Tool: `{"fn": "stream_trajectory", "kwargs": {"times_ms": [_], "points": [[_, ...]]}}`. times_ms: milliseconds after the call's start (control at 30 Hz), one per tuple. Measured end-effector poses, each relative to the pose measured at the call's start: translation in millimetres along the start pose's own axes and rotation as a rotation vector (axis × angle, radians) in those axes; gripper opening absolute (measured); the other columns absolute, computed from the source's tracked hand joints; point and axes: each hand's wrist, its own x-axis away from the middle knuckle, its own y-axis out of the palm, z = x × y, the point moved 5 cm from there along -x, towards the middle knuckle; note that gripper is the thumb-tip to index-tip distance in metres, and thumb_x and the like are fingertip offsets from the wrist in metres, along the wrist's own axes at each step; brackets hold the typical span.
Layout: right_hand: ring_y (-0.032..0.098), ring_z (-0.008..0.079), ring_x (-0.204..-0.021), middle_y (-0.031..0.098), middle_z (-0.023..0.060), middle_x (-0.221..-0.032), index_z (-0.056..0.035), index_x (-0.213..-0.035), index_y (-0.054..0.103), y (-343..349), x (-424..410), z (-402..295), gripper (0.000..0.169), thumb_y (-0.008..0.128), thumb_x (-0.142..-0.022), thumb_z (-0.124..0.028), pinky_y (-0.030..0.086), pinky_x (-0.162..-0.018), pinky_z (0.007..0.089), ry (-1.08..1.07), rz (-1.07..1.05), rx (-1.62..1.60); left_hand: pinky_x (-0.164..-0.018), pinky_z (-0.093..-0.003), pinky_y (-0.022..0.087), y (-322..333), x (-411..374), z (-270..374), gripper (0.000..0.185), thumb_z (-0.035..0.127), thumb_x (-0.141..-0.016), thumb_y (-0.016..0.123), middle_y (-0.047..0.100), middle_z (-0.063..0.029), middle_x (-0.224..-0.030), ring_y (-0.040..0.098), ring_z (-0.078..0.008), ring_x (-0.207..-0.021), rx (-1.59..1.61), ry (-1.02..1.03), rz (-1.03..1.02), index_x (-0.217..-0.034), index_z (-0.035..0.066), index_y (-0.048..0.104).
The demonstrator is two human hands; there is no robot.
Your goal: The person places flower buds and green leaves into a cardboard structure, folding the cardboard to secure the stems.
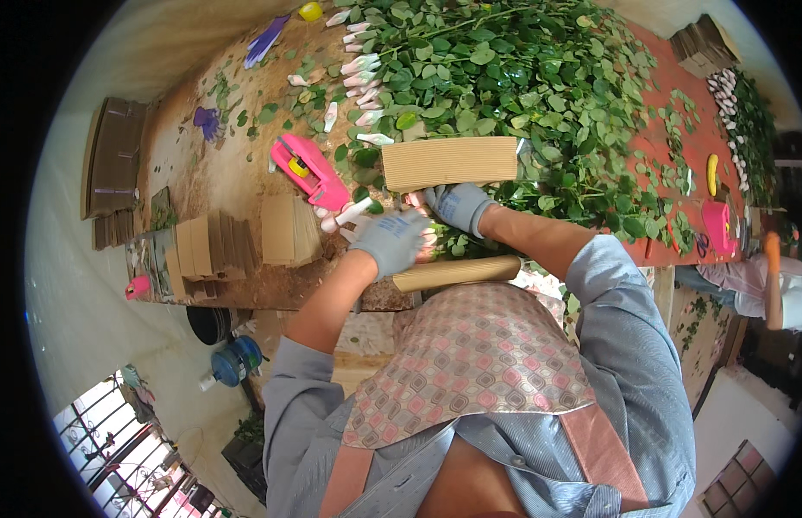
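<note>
Both hands wear grey gloves. My left hand is over a row of pink wrapped flower heads, its fingers blurred; whether it grips one is unclear. My right hand lies at the lower edge of an upright sheet of corrugated cardboard, its fingers bent over pink flower heads; its grip is partly hidden. A second corrugated cardboard piece curves up at the table edge, against my apron. Green leafy stems lie between the two cardboard sides. White-wrapped buds lie left of my hands, beside a pink tape dispenser.
A large heap of leafy stems covers the table's far side. Cardboard stacks stand at left. Purple gloves, a yellow tape roll, scissors and another pink dispenser lie farther off. A co-worker is at right.
</note>
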Motion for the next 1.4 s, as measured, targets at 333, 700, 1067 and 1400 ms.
{"fn": "stream_trajectory", "kwargs": {"times_ms": [333, 700, 1067, 1400], "points": [[0.070, 0.0378, -0.080, 0.069, 0.0227, -0.097, 0.0000, -0.118, 0.053, -0.8, -4.0, -1.3, 0.030, 0.052, -0.095, -0.019, 0.055, -0.068, 0.0493, 0.049, -0.093, -0.027, -0.101, -0.0476, 0.048, 29.3, -7.4, 8.5, 0.052, 0.025, -0.098, 0.050, 0.040, -0.0093, -0.158, 0.061, -0.0364, -0.120, 0.133, -0.146, -0.226, -0.149, 0.016, 0.045], [0.070, 0.0366, -0.099, 0.071, 0.0215, -0.111, -0.0032, -0.122, 0.065, -11.1, -6.9, -6.4, 0.032, 0.051, -0.097, -0.019, 0.054, -0.084, 0.0490, 0.147, -0.352, -0.026, -0.097, -0.0483, 0.048, 7.4, -10.5, 12.0, 0.035, 0.025, -0.097, 0.051, 0.057, -0.0157, -0.131, 0.060, -0.0363, -0.117, 0.224, -0.168, -0.179, -0.126, 0.006, 0.058], [0.066, 0.0320, -0.095, 0.064, 0.0158, -0.103, -0.0062, -0.107, 0.064, -77.7, 85.0, 20.0, 0.020, 0.054, -0.093, -0.017, 0.054, -0.077, 0.0435, 0.433, -0.221, -0.242, -0.106, -0.0432, 0.046, 16.8, -22.0, 5.6, 0.055, 0.021, -0.089, 0.063, 0.039, -0.0126, -0.159, 0.058, -0.0337, -0.125, 0.016, -0.098, -0.049, -0.141, 0.006, 0.052], [0.058, 0.0342, -0.109, 0.060, 0.0166, -0.115, -0.0043, -0.114, 0.064, -22.2, 145.5, 46.1, 0.029, 0.055, -0.092, -0.019, 0.050, -0.087, 0.0433, 0.521, -0.210, -0.173, -0.104, -0.0459, 0.048, 22.9, -23.5, 3.6, 0.056, 0.015, -0.092, 0.055, 0.036, -0.0097, -0.162, 0.055, -0.0360, -0.129, 0.045, -0.065, -0.045, -0.146, 0.007, 0.047]]}}
